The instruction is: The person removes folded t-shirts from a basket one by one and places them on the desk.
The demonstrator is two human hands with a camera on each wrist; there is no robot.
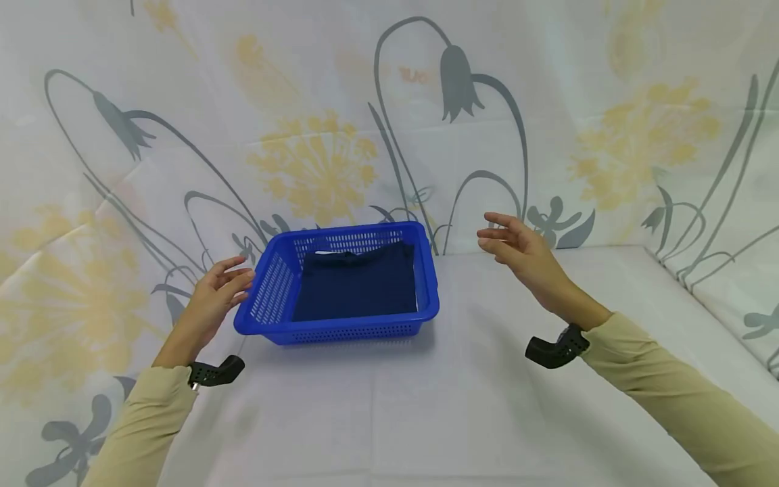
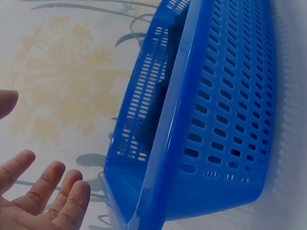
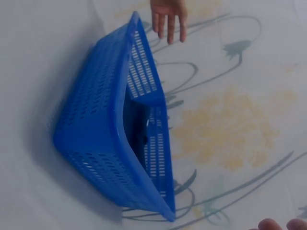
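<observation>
A blue plastic basket point(image 1: 353, 329) with slotted walls stands on the white-covered table. Inside it lies a dark navy folded cloth point(image 1: 359, 284), its upper edge bunched. My left hand point(image 1: 214, 301) hovers by the basket's left side, fingers loosely bent and holding nothing. In the left wrist view the fingers of that hand point(image 2: 45, 196) are spread apart from the basket rim point(image 2: 168, 129). To the right of the basket, my right hand point(image 1: 517, 253) is raised in the air with its fingers extended and nothing in them. Only its fingertips point(image 3: 283, 224) show in the right wrist view.
A white cloth point(image 1: 377, 412) covers the table in front of the basket. Behind it hangs a curtain point(image 1: 341, 88) printed with grey and yellow flowers. A black wrist camera point(image 1: 216, 372) sits on the left wrist, and another black camera point(image 1: 556, 346) on the right.
</observation>
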